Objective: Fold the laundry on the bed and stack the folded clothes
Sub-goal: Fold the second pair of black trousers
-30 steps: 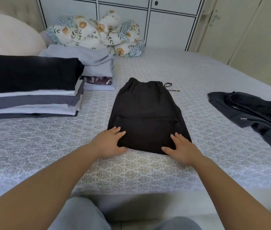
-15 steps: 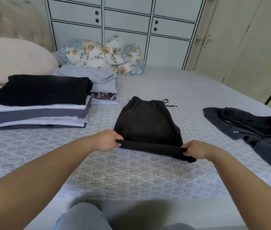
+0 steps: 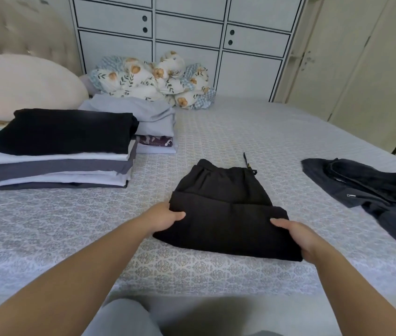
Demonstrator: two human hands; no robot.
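Black drawstring shorts (image 3: 226,209) lie on the patterned bedsheet (image 3: 71,226) in front of me, their near part lifted and folded toward the waistband. My left hand (image 3: 165,218) grips the folded part's left edge, thumb on top. My right hand (image 3: 296,236) grips its right edge the same way. A stack of folded clothes (image 3: 58,151) with a black garment on top stands at the left. A second, smaller folded pile (image 3: 148,124) of light blue pieces sits behind it. An unfolded dark zip jacket (image 3: 374,190) lies spread at the right.
A floral blanket (image 3: 153,80) is bundled at the far side of the bed, a cream pillow (image 3: 20,86) at the far left. White cabinets (image 3: 187,37) and beige doors (image 3: 362,57) stand behind. The bed's near edge is just before my knees.
Both hands went from resting flat on the shorts' hem to gripping it, then carried it up and forward, so the near part now lies doubled toward the waistband.
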